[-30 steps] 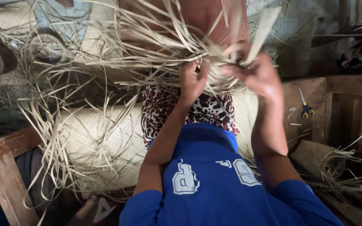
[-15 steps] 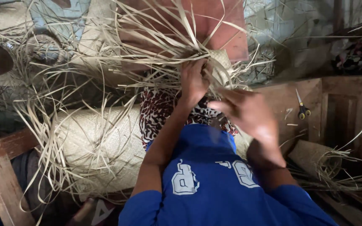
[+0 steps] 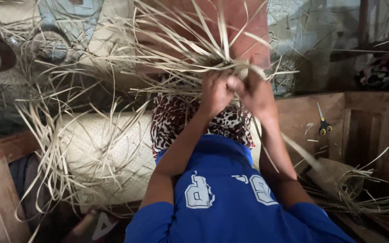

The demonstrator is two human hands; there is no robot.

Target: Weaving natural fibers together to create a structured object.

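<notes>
Both my hands meet at the middle top of the view, on a small woven piece of pale straw strips (image 3: 237, 67) with long loose ends fanning out. My left hand (image 3: 215, 92) pinches strips at the piece's near edge. Pressed against it, my right hand (image 3: 255, 92) grips strips too, and one long strip (image 3: 289, 144) trails down past my right forearm. My lap is covered by a spotted brown-and-white cloth (image 3: 176, 121).
A roll of woven mat (image 3: 109, 153) lies at my left with loose strips over it. Yellow-handled scissors (image 3: 323, 122) rest on a wooden box (image 3: 365, 121) at right. A smaller woven roll (image 3: 334, 175) lies lower right, a wooden frame (image 3: 1, 180) lower left.
My right hand dropped away from the weave toward my lap, then came back up against my left hand with a long strip. My left hand stayed on the weave.
</notes>
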